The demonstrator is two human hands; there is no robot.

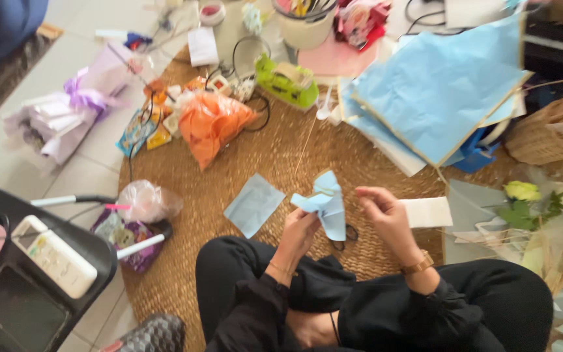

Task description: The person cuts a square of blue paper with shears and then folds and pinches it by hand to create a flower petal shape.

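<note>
On a round woven mat (pixel 262 163) littered with craft supplies, I sit cross-legged and work a small piece of light blue tissue paper (pixel 326 203), gathered and folded into a rough fan or petal shape. My left hand (pixel 300 229) is closed around its lower end, pinching the gathered base; the folds spread upward from there. My right hand (pixel 386 212), at three o'clock from the paper, has its fingers curled together just beside it, apparently pinching something thin, though I cannot tell what, if anything, sits between the fingertips. A fine pale wire or string (pixel 306 146) runs off toward twelve o'clock.

By my judgement the piece is partly shaped: folded and gathered, but not visibly tied or fixed. A flat square of the same blue paper (pixel 253 204) lies untouched at nine o'clock from my hands, and a white sheet (pixel 428 212) at three o'clock. Larger blue sheets (pixel 438 85) lie stacked at one o'clock. Yellow and white flowers (pixel 545 195) rest at three o'clock, an orange plastic bag (pixel 213 124) at eleven o'clock.
</note>
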